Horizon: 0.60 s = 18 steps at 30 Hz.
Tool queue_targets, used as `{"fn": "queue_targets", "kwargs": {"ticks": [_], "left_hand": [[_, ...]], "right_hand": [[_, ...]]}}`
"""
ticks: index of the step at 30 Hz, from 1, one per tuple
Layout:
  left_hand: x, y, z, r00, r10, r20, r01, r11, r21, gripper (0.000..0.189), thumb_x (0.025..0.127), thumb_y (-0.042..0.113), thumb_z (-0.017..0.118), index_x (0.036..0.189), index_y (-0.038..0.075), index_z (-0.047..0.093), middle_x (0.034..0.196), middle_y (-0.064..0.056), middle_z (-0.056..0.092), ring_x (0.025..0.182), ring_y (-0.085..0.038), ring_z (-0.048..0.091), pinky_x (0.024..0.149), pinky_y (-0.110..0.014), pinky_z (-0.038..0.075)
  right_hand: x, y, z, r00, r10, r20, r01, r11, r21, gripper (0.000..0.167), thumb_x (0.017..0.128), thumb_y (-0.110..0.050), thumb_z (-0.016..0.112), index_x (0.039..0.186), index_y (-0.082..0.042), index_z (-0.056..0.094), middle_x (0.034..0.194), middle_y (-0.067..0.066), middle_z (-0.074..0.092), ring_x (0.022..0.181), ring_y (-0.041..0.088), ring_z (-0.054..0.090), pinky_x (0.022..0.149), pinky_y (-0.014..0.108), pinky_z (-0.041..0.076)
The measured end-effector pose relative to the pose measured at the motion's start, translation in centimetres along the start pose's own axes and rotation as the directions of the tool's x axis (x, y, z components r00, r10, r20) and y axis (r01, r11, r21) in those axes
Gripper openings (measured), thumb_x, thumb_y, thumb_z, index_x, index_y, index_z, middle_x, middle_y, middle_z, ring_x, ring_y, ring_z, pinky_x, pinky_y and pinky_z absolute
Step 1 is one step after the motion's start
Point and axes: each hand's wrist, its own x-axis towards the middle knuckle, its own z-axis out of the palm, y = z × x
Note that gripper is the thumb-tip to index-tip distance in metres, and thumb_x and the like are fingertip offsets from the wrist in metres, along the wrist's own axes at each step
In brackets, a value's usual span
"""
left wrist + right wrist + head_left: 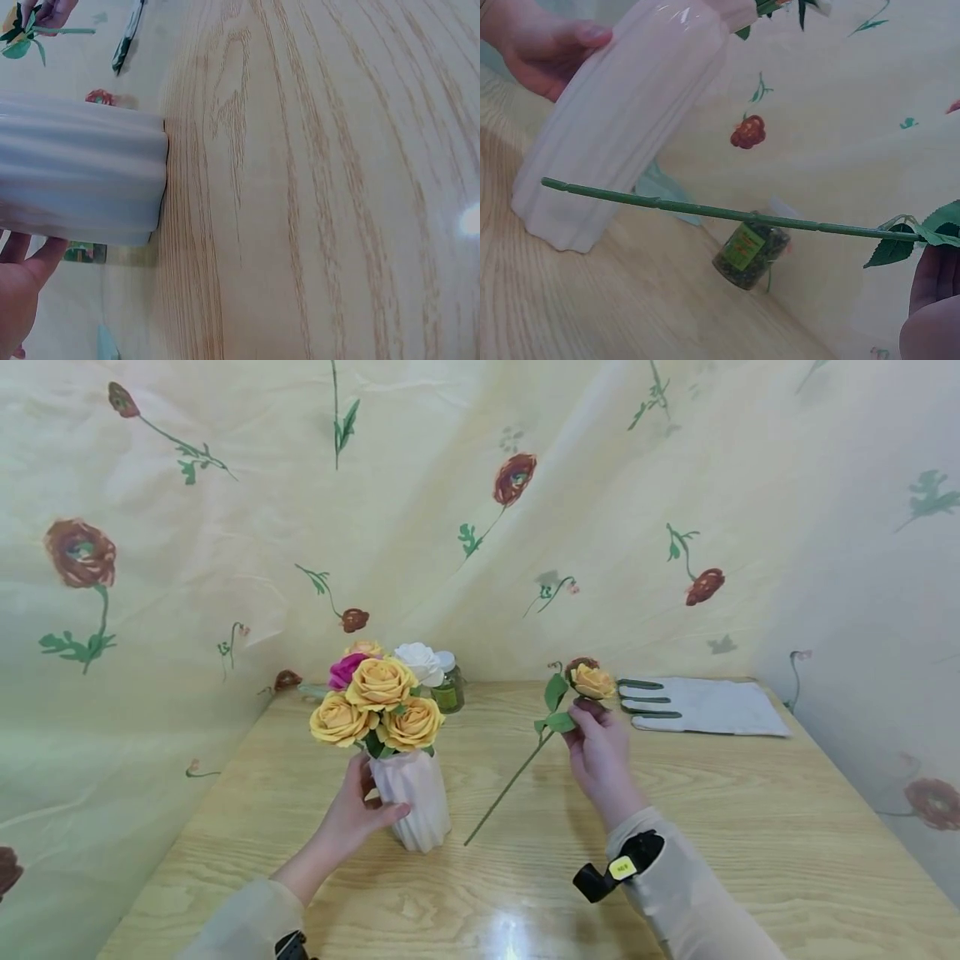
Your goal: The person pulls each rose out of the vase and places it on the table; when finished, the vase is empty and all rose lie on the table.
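A white ribbed vase stands upright on the table, full of artificial roses: several yellow, a magenta one and a white one. My left hand grips the vase from its left side, thumb across the front; in the left wrist view its fingers touch the vase wall. To the right, my right hand pinches a single yellow rose just below its bloom. Its bare green stem slants down toward the vase, apart from it in the head view. Part of the right hand is cut off in the right wrist view.
Behind the vase stands a glass jar with a white lid and dark contents. A white glove with dark green-edged fingers lies at the back right. Flower-printed cloth hangs along the back and sides of the wooden table.
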Motion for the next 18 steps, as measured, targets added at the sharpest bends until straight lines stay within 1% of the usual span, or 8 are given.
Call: {"fn": "queue_targets", "kwargs": {"ticks": [5,7,9,12,14,18], "left_hand": [[0.1,0.0,0.1,1.000,-0.007,-0.012,0.007,1.000,-0.005,0.087,0.079,0.014,0.076,0.143,0.012,0.017,0.136,-0.017,0.039,0.119,-0.032,0.043,0.092,-0.043,0.044],[0.1,0.0,0.2,1.000,0.000,-0.007,0.000,1.000,-0.016,0.086,0.079,0.013,0.075,0.143,0.011,0.017,0.135,-0.017,0.039,0.118,-0.032,0.043,0.092,-0.042,0.045],[0.3,0.0,0.4,1.000,0.009,0.006,-0.009,1.000,-0.021,0.086,0.080,0.013,0.075,0.143,0.011,0.017,0.135,-0.017,0.040,0.118,-0.032,0.043,0.092,-0.041,0.045],[0.5,-0.1,0.6,1.000,0.023,0.019,-0.022,1.000,-0.022,0.085,0.080,0.015,0.075,0.143,0.012,0.018,0.134,-0.017,0.040,0.117,-0.031,0.043,0.091,-0.040,0.045],[0.6,-0.1,0.6,1.000,0.015,0.008,-0.015,1.000,-0.013,0.085,0.080,0.015,0.075,0.143,0.014,0.018,0.134,-0.015,0.041,0.117,-0.030,0.044,0.091,-0.041,0.045],[0.3,-0.2,0.2,1.000,-0.005,-0.017,0.004,1.000,-0.003,0.087,0.079,0.014,0.076,0.143,0.013,0.018,0.134,-0.015,0.041,0.117,-0.030,0.044,0.092,-0.042,0.045]], "right_hand": [[0.1,1.2,0.0,1.000,0.027,-0.008,-0.027,0.997,-0.065,0.010,0.092,0.002,0.053,0.097,-0.005,0.050,0.105,0.007,0.050,0.083,0.011,0.056,0.070,0.019,0.049],[0.1,1.6,0.0,0.999,0.036,-0.016,-0.037,0.996,-0.082,0.009,0.091,0.002,0.055,0.096,-0.005,0.051,0.104,0.007,0.052,0.084,0.012,0.057,0.070,0.020,0.049],[0.1,1.9,-0.1,0.999,0.038,-0.020,-0.040,0.994,-0.102,0.010,0.091,0.003,0.055,0.096,-0.005,0.050,0.099,0.006,0.055,0.083,0.012,0.058,0.069,0.020,0.050],[0.2,2.5,-0.1,0.999,0.034,-0.020,-0.036,0.990,-0.134,0.011,0.090,0.003,0.056,0.095,-0.005,0.049,0.092,0.004,0.055,0.077,0.011,0.058,0.067,0.021,0.050],[0.3,3.0,0.0,0.999,0.049,-0.003,-0.049,0.986,-0.159,0.012,0.090,0.003,0.055,0.096,-0.004,0.048,0.092,0.004,0.053,0.074,0.010,0.057,0.066,0.021,0.049],[0.4,4.3,0.6,0.995,0.096,0.024,-0.089,0.972,-0.215,0.012,0.090,0.003,0.055,0.097,-0.003,0.048,0.093,0.003,0.050,0.071,0.009,0.054,0.064,0.020,0.047]]}}
